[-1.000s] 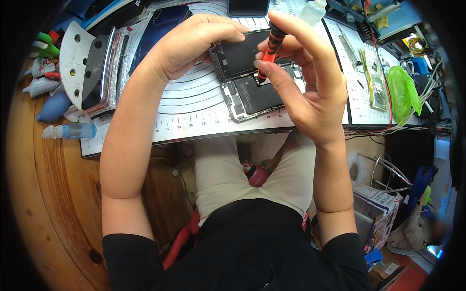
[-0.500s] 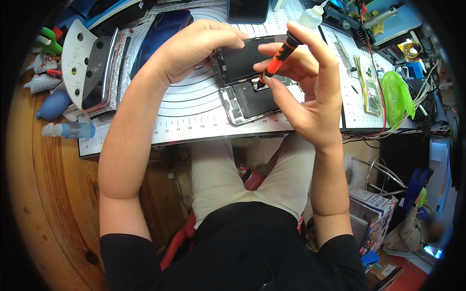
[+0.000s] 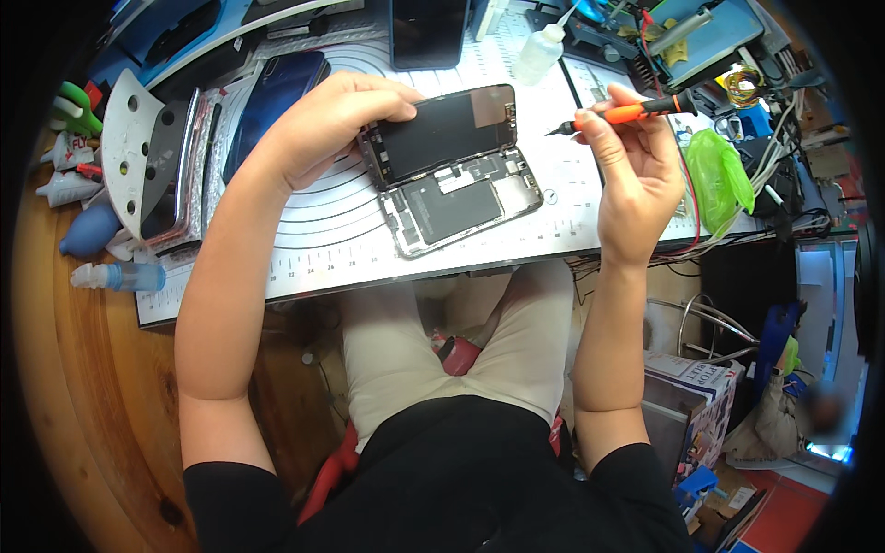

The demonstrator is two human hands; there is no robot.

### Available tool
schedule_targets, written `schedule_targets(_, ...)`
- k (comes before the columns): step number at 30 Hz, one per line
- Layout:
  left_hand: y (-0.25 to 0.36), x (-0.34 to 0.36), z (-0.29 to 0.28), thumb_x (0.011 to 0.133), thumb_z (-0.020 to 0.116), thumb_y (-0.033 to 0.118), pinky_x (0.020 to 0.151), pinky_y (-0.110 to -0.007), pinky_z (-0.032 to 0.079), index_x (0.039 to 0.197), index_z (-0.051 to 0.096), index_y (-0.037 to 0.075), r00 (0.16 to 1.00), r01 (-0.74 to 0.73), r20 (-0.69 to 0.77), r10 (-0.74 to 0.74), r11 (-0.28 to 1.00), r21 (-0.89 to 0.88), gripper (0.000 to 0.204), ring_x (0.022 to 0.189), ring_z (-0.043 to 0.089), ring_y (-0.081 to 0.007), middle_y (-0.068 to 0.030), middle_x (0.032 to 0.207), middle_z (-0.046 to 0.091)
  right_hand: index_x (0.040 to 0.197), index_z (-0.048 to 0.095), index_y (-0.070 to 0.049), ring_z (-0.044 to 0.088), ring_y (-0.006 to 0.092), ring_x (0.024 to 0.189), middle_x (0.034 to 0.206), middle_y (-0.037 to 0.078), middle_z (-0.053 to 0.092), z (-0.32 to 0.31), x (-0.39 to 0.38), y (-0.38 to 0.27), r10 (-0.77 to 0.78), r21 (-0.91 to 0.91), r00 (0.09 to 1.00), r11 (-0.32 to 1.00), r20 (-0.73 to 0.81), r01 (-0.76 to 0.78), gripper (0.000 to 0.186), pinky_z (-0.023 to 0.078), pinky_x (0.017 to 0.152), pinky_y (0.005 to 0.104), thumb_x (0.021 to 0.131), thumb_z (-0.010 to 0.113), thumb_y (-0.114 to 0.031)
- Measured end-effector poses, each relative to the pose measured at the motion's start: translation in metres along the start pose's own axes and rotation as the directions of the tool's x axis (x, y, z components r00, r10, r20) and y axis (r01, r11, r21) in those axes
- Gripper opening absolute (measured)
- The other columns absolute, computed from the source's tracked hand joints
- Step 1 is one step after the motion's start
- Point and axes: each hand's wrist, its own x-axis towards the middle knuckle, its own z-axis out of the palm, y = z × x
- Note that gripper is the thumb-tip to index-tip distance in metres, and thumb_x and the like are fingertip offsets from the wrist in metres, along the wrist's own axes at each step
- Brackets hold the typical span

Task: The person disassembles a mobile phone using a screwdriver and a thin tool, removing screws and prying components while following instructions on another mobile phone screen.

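An opened smartphone lies on a white work mat (image 3: 313, 241) with printed rings and scale marks. Its lower half is the phone body (image 3: 452, 212), with the black battery and inner parts bare. The screen panel (image 3: 442, 134) is tilted up along the body's far side. My left hand (image 3: 346, 120) pinches the panel's left edge between thumb and fingers. Off to the right of the phone, my right hand (image 3: 636, 170) grips an orange and black screwdriver (image 3: 636, 111), its dark tip pointing left, apart from the phone.
A dark blue phone (image 3: 272, 97) lies left of my left hand; another dark phone (image 3: 427, 32) stands beyond. A dropper bottle (image 3: 538, 55) sits at the back. A green plastic bag (image 3: 714, 175) and cables are at the right, a blue air blower (image 3: 89, 229) at the left.
My right hand has drawn the screwdriver away from the phone to the right, turning its tip leftward. My left hand still holds the screen panel. The whole view has shifted slightly.
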Motion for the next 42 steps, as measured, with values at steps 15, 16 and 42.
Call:
schedule_targets(15,0.003,0.000,0.004,0.091,0.061,0.016,0.062,-0.024,0.055,0.115,0.072,-0.008,1.000,0.000,-0.013,0.000,0.999,-0.047,0.036,0.071,0.069,-0.0119,-0.0112,0.091,0.074,0.124,0.038,-0.003,0.072,0.0294,0.097,0.107,0.023,0.066,-0.036,0.012,0.046,0.247,0.058,0.968,0.967,0.036,-0.249,0.018,0.064,0.087,0.0400,0.109,0.047,-0.007)
schedule_targets(16,0.003,0.000,0.004,0.091,0.061,0.016,0.062,-0.024,0.055,0.116,0.072,-0.008,1.000,-0.003,-0.016,0.002,0.999,-0.047,0.036,0.071,0.069,-0.0118,-0.0112,0.091,0.074,0.124,0.037,-0.003,0.073,0.0301,0.097,0.107,0.023,0.066,-0.035,0.012,0.045,0.248,0.063,0.968,0.966,0.029,-0.249,0.017,0.064,0.087,0.0403,0.109,0.046,-0.007)
schedule_targets(42,-0.003,0.005,-0.003,0.091,0.062,0.015,0.082,-0.025,0.056,0.119,0.071,-0.009,1.000,0.006,0.010,-0.006,1.000,0.002,0.038,0.087,0.071,-0.0136,-0.0133,0.102,0.076,0.159,0.018,-0.006,0.072,0.0203,0.087,0.096,0.015,0.070,0.035,-0.027,0.027,-0.211,-0.091,0.929,0.964,0.304,0.249,0.085,0.060,0.084,0.0332,0.092,0.068,0.010)
